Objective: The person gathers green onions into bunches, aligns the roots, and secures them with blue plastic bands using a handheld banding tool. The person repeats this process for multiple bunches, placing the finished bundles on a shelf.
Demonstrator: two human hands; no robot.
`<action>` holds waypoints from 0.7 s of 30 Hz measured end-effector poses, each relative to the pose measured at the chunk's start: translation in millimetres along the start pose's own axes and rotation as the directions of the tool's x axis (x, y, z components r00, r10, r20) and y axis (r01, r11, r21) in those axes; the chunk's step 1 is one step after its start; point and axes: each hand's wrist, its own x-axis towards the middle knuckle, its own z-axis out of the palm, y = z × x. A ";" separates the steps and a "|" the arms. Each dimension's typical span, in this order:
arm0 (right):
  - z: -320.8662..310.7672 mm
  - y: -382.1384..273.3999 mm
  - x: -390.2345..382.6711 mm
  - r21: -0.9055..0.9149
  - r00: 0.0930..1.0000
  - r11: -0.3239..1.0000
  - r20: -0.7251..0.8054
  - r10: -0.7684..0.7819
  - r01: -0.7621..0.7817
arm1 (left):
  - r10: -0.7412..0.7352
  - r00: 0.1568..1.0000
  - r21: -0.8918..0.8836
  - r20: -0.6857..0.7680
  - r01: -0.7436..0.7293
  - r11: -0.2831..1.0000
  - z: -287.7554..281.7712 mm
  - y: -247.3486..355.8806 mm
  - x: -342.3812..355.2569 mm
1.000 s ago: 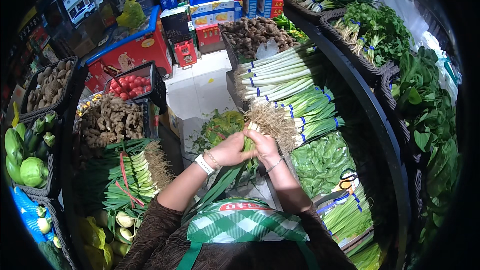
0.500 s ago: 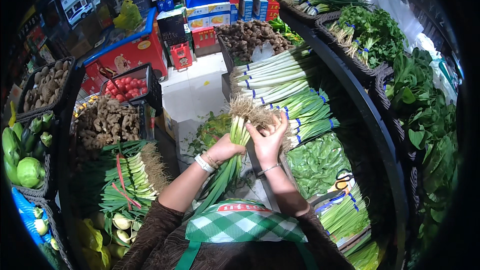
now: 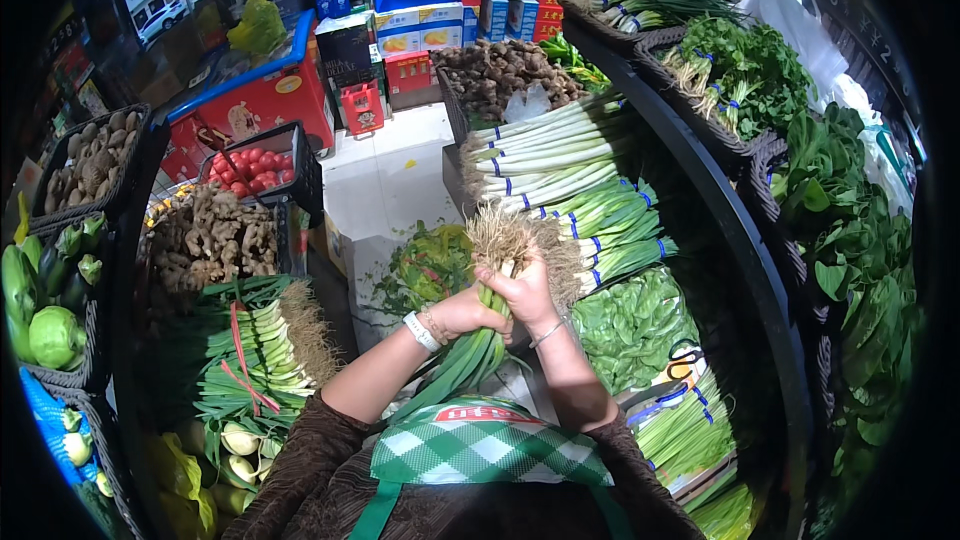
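I hold a bunch of green onions [image 3: 462, 368] in front of my apron, its pale brown roots [image 3: 498, 233] pointing away from me and its green leaves hanging toward me. My left hand [image 3: 466, 313] is wrapped around the stems. Just beyond it, my right hand [image 3: 527, 292] is closed around the white stem ends below the roots. The two hands touch, and most of the white part is hidden inside them. A pile of green and yellowish leaf trimmings [image 3: 428, 265] lies on the floor beyond my left wrist.
Bundled leeks [image 3: 545, 150] and blue-banded green onions [image 3: 610, 230] lie to the right, with leafy greens [image 3: 635, 325] and scissors [image 3: 685, 360] nearer. Ginger [image 3: 215, 240], tomatoes [image 3: 250, 172] and red-tied green onions [image 3: 255, 350] sit left. A dark shelf edge [image 3: 740, 200] curves along the right.
My right hand has moved left and closed around the stem ends; before, its fingers were raised beside the roots. My left hand has shifted slightly right along with the bunch.
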 end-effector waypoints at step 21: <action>-55.9 -27.6 -34.4 -0.183 0.986 0.982 -0.149 -0.069 0.042 | 0.665 0.650 0.919 -0.369 0.363 0.155 49.4 13.1 20.2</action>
